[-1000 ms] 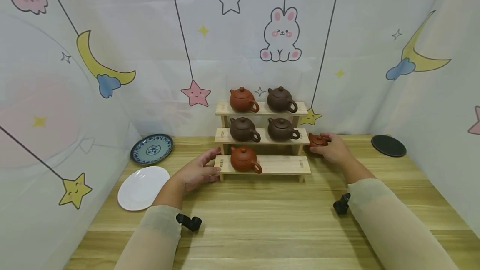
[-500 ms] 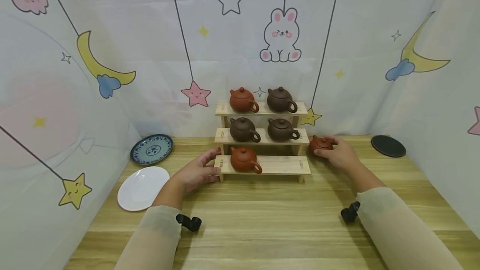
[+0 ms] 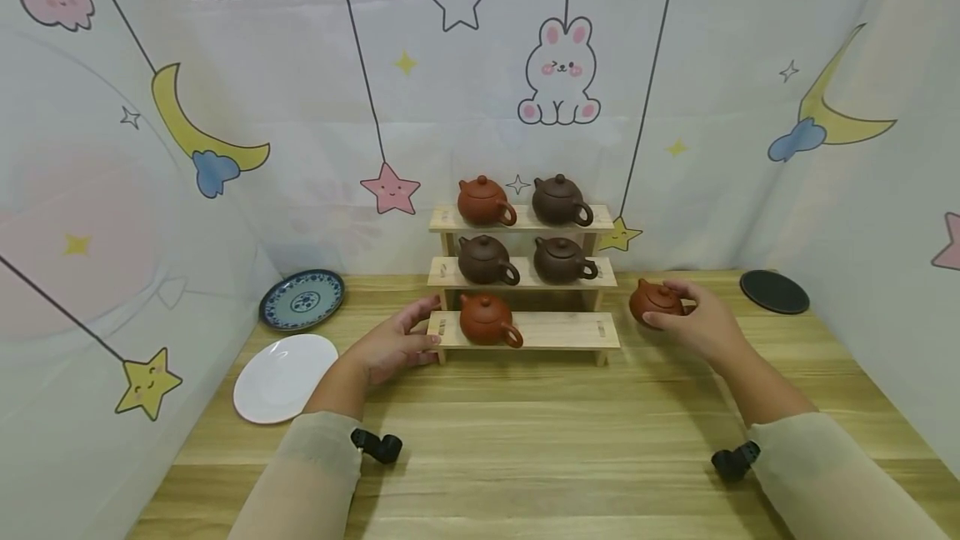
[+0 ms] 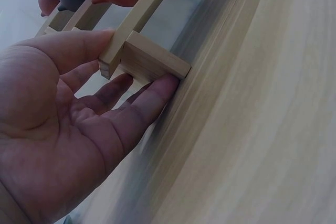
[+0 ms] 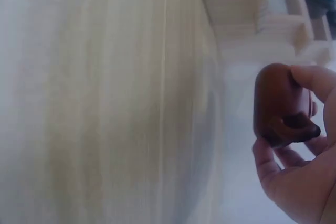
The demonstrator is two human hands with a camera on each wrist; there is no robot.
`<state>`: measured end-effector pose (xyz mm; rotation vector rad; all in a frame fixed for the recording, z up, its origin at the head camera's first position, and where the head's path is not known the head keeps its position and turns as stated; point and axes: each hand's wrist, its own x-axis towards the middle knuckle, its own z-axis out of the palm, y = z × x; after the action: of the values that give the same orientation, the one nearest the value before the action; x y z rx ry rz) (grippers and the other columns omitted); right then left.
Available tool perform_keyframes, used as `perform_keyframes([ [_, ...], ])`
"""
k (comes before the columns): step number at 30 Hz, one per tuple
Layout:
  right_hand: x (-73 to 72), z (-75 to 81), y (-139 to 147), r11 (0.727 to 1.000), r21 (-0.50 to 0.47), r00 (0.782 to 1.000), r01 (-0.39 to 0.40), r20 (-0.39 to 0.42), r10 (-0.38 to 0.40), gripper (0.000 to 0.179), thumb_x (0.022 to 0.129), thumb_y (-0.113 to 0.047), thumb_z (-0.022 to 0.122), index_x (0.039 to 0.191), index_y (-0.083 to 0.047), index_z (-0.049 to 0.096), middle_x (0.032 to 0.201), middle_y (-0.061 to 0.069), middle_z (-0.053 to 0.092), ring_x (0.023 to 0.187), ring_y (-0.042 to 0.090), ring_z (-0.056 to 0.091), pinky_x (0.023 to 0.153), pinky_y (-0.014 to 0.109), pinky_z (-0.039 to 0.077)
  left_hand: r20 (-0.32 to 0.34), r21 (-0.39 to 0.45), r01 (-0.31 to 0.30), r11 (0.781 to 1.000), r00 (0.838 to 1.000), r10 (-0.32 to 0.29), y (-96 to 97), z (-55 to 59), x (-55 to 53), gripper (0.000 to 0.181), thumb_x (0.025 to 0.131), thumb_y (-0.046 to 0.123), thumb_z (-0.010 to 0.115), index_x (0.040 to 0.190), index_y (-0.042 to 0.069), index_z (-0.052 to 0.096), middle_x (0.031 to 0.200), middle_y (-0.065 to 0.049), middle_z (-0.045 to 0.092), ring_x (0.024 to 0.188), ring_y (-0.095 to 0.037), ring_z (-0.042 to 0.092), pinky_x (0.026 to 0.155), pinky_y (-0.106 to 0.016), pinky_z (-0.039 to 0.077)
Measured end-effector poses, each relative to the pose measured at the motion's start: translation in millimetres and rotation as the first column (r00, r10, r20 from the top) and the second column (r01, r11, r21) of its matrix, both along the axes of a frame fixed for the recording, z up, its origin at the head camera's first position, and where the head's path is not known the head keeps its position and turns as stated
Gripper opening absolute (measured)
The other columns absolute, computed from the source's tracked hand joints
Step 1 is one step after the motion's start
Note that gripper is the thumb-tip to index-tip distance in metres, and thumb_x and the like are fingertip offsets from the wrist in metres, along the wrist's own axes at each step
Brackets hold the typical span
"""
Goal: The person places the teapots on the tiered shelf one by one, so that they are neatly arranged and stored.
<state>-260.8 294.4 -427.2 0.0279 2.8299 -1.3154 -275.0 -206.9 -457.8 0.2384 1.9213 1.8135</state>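
Observation:
A reddish-brown teapot (image 3: 654, 303) is in my right hand (image 3: 705, 325), right of the wooden stepped stand (image 3: 558, 329). Thumb and fingers grip it from both sides near the handle, and in the right wrist view it appears to be off the table. My left hand (image 3: 393, 347) holds the left end of the stand's lowest step, its thumb on the board (image 4: 142, 14) and fingertips against the leg (image 4: 152, 59). On that step sits a red teapot (image 3: 486, 321) at the left. Two dark teapots stand on the middle step; a red and a dark one stand on top.
At the left lie a white plate (image 3: 281, 377) and a blue patterned plate (image 3: 302, 300). A dark round coaster (image 3: 775, 291) lies at the far right. The wooden tabletop (image 3: 525, 457) extends in front of the stand, and a printed curtain (image 3: 315, 65) encloses the back and sides.
My right hand has drawn the reddish-brown teapot rightward and toward me, away from beside the stand. My left hand stays in place on the stand.

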Motion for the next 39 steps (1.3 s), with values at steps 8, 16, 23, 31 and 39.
perform_keyframes([
  [8,21.8,8.7,-2.5,1.000,0.002,0.999,-0.024,-0.028,0.024,0.094,0.093,-0.055,0.080,0.166,-0.012,0.040,0.162,0.022,0.048,0.142,0.045,0.052,0.099,0.043,0.056,-0.020,-0.003,0.004,1.000,1.000,-0.004,-0.5,-3.2,-1.9,0.082,0.106,0.000,0.060,0.173,0.022,0.020,0.178,-0.009,0.019,0.144,-0.033,0.053,0.107,-0.044,0.060],
  [16,45.4,20.6,-19.7,0.996,-0.060,0.997,-0.072,-0.034,0.070,0.089,0.093,-0.048,0.083,0.164,-0.012,0.043,0.154,0.021,0.055,0.136,0.042,0.057,0.085,0.023,0.057,-0.016,0.000,0.004,1.000,1.000,-0.004,-1.2,-4.1,-1.9,0.082,0.106,0.000,0.060,0.173,0.022,0.019,0.179,-0.009,0.018,0.145,-0.035,0.052,0.108,-0.045,0.060],
  [23,54.8,23.7,-45.3,0.989,-0.081,0.992,-0.127,-0.034,0.124,0.081,0.091,-0.042,0.086,0.158,-0.015,0.050,0.150,0.018,0.059,0.129,0.037,0.062,0.086,0.030,0.059,-0.010,-0.005,0.001,1.000,1.000,-0.001,-0.7,-1.6,-0.2,0.082,0.106,0.001,0.060,0.173,0.023,0.019,0.180,-0.007,0.016,0.147,-0.035,0.050,0.109,-0.045,0.059],
  [31,49.0,20.1,-73.1,0.979,-0.098,0.983,-0.176,-0.072,0.170,0.076,0.089,-0.037,0.088,0.154,-0.014,0.056,0.140,0.017,0.066,0.121,0.033,0.066,0.086,0.033,0.059,-0.008,-0.010,-0.003,1.000,1.000,0.003,-0.4,-0.2,0.4,0.082,0.106,0.001,0.060,0.173,0.022,0.019,0.180,-0.007,0.016,0.147,-0.035,0.050,0.109,-0.044,0.060],
  [39,32.7,14.1,-97.2,0.972,-0.123,0.977,-0.202,-0.088,0.192,0.076,0.087,-0.033,0.090,0.154,-0.015,0.057,0.141,0.017,0.066,0.121,0.033,0.068,0.086,0.030,0.059,-0.007,-0.012,0.002,1.000,1.000,-0.002,-0.5,1.0,0.4,0.082,0.106,0.001,0.061,0.173,0.022,0.018,0.180,-0.007,0.016,0.147,-0.034,0.050,0.108,-0.044,0.060],
])
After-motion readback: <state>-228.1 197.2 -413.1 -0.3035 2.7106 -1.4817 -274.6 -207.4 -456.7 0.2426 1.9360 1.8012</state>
